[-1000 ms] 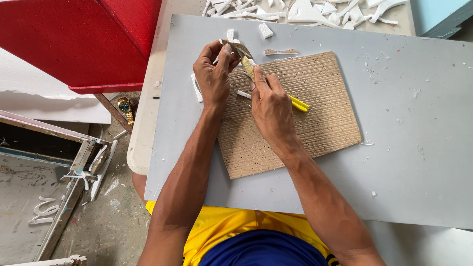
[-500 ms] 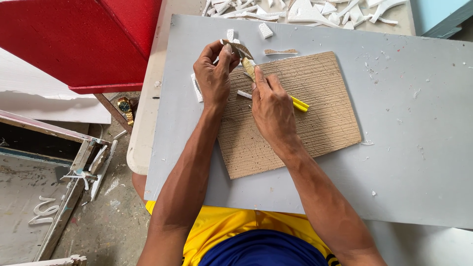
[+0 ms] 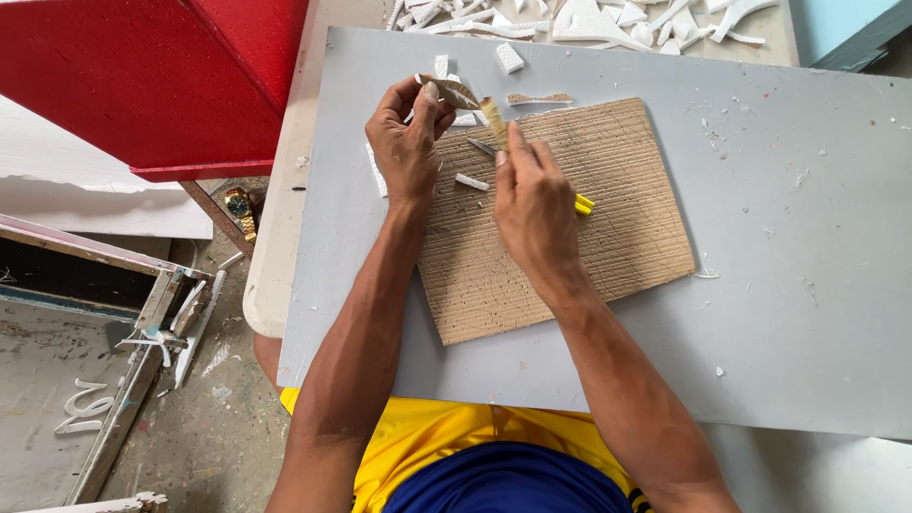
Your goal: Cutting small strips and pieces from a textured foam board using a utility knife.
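Note:
My left hand pinches a small curved tan-and-white foam piece at the far left corner of a brown corrugated cardboard sheet. My right hand grips a yellow-handled craft knife, its blade tip at the piece. A thin peeled tan strip curls up between the two hands. A small white foam offcut lies on the cardboard between my hands. The cardboard rests on a grey board.
Several white foam scraps are heaped at the board's far edge, and a tan cut-out lies beside them. A red panel stands left. On the floor lie a gold wristwatch and a wooden frame.
Both hands stay almost in place. The peeled tan strip stands a little further up from the piece.

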